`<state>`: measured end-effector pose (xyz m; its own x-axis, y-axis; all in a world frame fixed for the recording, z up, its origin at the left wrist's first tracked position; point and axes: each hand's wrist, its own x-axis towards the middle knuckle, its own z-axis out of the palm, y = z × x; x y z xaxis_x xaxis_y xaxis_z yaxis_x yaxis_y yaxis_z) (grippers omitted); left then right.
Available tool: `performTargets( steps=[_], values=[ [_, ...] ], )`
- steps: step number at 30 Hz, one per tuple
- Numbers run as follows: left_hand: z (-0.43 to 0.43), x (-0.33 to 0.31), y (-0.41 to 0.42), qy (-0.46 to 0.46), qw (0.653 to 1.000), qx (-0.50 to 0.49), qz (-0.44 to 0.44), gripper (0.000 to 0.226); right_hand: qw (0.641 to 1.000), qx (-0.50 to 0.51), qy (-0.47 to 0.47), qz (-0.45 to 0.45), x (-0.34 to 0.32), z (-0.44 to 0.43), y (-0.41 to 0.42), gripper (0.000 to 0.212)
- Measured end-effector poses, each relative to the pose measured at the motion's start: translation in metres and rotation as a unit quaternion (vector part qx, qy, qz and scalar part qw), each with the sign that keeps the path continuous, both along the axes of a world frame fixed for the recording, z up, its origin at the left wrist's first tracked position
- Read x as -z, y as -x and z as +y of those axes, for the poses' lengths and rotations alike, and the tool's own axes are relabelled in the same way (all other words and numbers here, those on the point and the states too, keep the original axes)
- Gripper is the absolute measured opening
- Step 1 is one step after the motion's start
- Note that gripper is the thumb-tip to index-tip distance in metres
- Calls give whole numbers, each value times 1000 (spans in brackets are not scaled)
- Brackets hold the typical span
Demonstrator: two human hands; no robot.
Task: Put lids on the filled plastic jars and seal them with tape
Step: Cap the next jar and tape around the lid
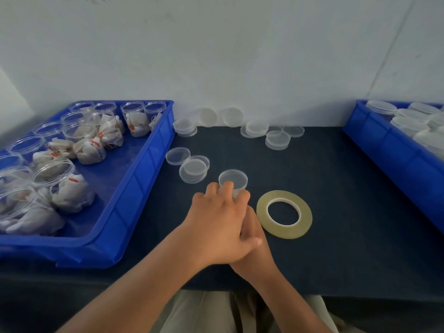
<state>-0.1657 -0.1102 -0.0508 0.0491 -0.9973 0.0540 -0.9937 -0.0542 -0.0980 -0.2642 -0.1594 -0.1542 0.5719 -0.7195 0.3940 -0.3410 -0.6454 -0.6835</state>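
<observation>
We look down on a dark desk [336, 212] where a person's left hand [221, 219] reaches across from 7 o'clock. Its fingers [228, 187] curl over the near side of a clear jar [238, 186], gripping it. The jar stands upright at mid-desk with a lid [233, 178] on top.

The right hand [252, 233] lies under the left, against the jar's near side. We cannot tell how its fingers are set, because the left hand covers them.

A roll of tape [283, 231] lies flat at 4 o'clock from the jar, just beside the hands.

At 9 o'clock a blue tray [144, 179] holds open jars [72, 188] filled with pale wrapped bundles. Several are upright and some lie tipped over.

Loose lids [193, 170] lie at 10 o'clock from the held jar, two of them overlapping. More lids [277, 140] are stacked near the wall [240, 56] at 12 and 1 o'clock, and two lean against it.

A second blue tray [384, 145] at 2 o'clock holds clear round containers, cut off by the frame's edge.
</observation>
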Motion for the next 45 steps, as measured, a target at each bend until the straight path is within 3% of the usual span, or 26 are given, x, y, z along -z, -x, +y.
performTargets(
  steps=[5,8,12,16,19,21,24,27,30,32,34,35,37,40,43,45],
  values=[
    [-5,8,5,76,997,27,0,69,999,2,-40,-16,6,-3,2,29],
    [-4,11,-5,109,986,88,87,61,990,-14,-99,-104,4,-5,7,38],
    [-4,8,-21,117,955,172,212,31,984,-66,-151,-62,1,-9,15,60],
    [-5,5,-33,93,932,211,280,21,967,-112,-197,-120,-3,-10,19,61],
    [1,6,-35,104,957,125,240,58,958,-96,-205,-177,-3,-5,16,73],
    [9,8,-24,87,973,37,212,75,969,-46,-161,-180,-4,-1,13,70],
    [13,12,8,67,977,-72,188,80,977,-39,-112,-177,-7,3,10,35],
    [6,10,31,148,977,-112,107,65,978,-41,-97,-181,-8,6,14,32],
    [3,2,22,192,975,15,111,39,981,-62,-123,-139,-10,2,22,41],
    [5,-3,0,142,964,145,171,26,964,-138,-186,-131,-10,-1,25,58],
    [6,-8,-24,92,932,231,264,18,940,-191,-237,-153,-9,-3,24,65],
    [7,-8,-33,73,923,239,293,19,936,-193,-244,-163,-8,-4,21,67],
    [9,-5,-48,47,931,191,307,45,924,-184,-260,-210,-8,-3,17,71],
    [19,-2,-69,95,929,105,342,77,914,-119,-272,-276,-4,-4,18,79],
    [27,-2,-60,70,908,31,412,83,960,-52,-166,-219,-4,1,15,79],
    [28,5,-26,53,930,-29,364,93,983,-36,-95,-151,-5,6,11,62]
  ],
)
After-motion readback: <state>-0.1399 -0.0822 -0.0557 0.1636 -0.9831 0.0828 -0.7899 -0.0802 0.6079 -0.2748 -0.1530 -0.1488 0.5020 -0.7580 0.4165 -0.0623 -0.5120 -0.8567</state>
